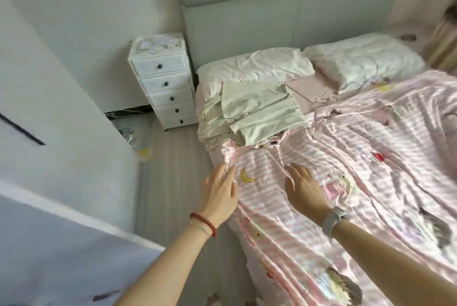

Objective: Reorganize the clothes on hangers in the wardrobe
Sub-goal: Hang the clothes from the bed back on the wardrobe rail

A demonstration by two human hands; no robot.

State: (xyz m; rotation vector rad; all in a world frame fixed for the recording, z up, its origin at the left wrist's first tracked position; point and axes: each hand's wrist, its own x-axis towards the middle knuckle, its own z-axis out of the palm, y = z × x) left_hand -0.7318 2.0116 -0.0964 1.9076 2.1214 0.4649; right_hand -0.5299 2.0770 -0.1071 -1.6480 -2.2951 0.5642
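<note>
Both hands, left hand point(218, 188) and right hand point(303, 188), are held empty, fingers extended, toward folded garments point(257, 112) on bed point(358, 157); pickup likely required next.

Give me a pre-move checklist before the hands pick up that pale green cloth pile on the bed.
1. Left hand free, fingers straight, holding nothing: ok.
2. Right hand free, fingers relaxed over the pink striped blanket: ok.
3. Folded pale green cloth pile in view, nothing lying on top of it: ok.
4. Way from hands to pile unobstructed: ok, only blanket lies between.
5. Hangers ready: not ok, none in view.
6. Wardrobe in view: cannot tell; a white panel stands at the left, but its nature is unclear.
</note>
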